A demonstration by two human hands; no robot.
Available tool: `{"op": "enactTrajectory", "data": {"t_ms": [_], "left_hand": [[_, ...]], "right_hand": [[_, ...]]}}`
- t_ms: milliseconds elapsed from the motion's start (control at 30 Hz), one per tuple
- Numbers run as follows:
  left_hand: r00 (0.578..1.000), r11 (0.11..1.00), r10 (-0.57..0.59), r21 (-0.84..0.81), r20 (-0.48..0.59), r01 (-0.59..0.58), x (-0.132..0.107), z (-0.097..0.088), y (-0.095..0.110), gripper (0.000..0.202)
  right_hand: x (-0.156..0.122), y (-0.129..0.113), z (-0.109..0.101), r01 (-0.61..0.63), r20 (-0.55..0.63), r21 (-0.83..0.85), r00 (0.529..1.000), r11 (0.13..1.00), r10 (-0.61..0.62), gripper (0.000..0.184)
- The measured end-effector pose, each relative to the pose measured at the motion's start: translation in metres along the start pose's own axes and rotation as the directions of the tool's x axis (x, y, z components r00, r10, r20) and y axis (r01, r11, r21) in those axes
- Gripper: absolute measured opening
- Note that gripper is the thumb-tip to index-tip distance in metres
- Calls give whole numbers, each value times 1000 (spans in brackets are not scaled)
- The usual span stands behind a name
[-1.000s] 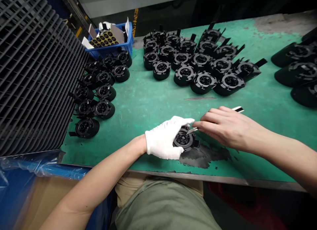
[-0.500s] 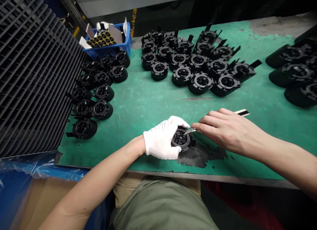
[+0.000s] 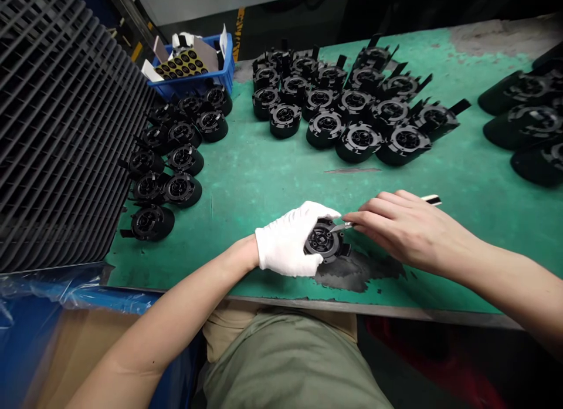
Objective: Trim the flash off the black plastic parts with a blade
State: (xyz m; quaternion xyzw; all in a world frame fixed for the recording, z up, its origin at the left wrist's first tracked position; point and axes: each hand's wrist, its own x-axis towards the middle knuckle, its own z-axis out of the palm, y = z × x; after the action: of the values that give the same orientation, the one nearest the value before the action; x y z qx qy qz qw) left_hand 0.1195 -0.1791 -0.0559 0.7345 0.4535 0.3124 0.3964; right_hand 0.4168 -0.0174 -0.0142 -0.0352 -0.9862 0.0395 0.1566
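Gloved left hand [image 3: 288, 246] is wrapped around a round black plastic part [image 3: 324, 241] near the green counter's [image 3: 272, 174] front edge, while the bare right hand [image 3: 407, 230] pinches a small blade tool [image 3: 347, 225] against its rim.

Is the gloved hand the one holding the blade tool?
No, the bare right hand holds the blade tool; the gloved left hand grips the round black part.

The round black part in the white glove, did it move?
No. The round black part still sits at the dark patch's left edge; only the camera shifted.
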Motion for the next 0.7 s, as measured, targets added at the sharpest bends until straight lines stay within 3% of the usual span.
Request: {"op": "enactTrajectory", "data": {"t_ms": [333,700], "left_hand": [[1000,1000,23,13,-21,-23,0,1,-2,91],[1000,1000,-10,11,-7,10,0,2,-3,98]], "right_hand": [[5,-3,-4,57,32,-15,998,998,-57,29],[0,1,-6,40,68,41,997,998,-43,28]]}}
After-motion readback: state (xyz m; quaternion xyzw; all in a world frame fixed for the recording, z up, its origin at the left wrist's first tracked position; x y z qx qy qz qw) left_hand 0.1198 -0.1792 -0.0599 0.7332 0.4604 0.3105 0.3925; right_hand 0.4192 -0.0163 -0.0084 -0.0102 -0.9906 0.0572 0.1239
